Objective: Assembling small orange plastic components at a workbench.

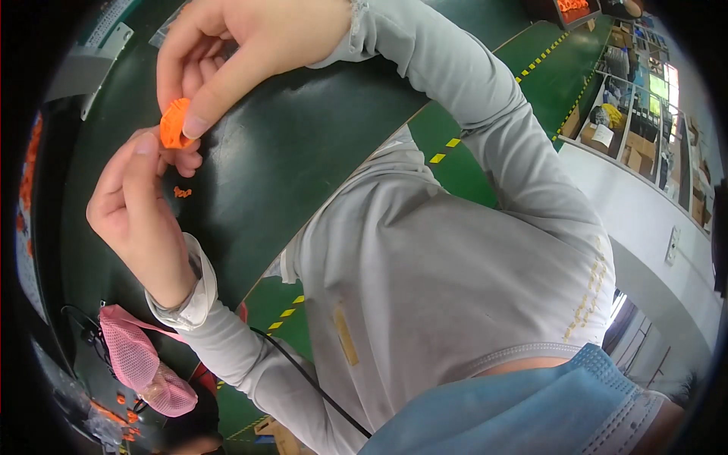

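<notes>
Dark worktop (303, 152); hands' (144, 205) (243, 45) orange part (174, 123), perhaps ridged.

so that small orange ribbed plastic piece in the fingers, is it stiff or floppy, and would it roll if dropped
Probably stiff: the small orange ribbed plastic piece keeps its shape pinched between the left hand and right hand. Likely light, since fingertips alone hold it. Its rounded edge suggests it might roll on the dark green table.

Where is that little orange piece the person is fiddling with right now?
In the head view, upper left, the small orange part is pinched between the fingertips of both hands, above the dark green table.
</notes>
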A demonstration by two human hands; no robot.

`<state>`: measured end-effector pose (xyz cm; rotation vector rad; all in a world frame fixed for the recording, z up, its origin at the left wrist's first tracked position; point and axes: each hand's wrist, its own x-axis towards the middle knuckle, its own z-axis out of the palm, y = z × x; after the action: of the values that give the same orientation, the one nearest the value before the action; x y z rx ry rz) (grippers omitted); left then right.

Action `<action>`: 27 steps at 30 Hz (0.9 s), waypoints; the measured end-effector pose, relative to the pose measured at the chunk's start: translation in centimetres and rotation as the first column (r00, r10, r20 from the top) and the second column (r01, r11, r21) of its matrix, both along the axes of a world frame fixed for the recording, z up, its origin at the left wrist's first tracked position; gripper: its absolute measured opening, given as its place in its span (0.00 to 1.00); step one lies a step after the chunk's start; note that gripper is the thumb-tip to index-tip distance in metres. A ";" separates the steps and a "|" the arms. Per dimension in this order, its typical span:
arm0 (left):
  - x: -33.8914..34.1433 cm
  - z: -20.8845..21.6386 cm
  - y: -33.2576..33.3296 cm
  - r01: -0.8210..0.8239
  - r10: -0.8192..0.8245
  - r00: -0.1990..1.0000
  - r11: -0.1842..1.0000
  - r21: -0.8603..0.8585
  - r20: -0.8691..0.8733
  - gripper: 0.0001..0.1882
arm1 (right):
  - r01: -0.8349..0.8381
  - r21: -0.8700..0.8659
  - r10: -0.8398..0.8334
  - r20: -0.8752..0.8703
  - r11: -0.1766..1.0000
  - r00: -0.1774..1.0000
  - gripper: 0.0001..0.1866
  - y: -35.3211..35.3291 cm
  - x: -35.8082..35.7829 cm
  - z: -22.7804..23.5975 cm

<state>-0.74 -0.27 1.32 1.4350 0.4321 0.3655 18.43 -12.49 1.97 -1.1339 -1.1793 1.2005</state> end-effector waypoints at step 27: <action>-0.2 0.0 -0.7 -0.079 0.094 0.994 0.973 0.216 -0.062 0.03 | 0.067 0.126 -0.122 0.498 0.990 0.858 0.15 -0.1 -2.0 -0.6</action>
<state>-0.96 -0.94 1.33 1.6455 0.5271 0.4420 16.46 -12.63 1.36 -1.4606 -1.5381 0.7685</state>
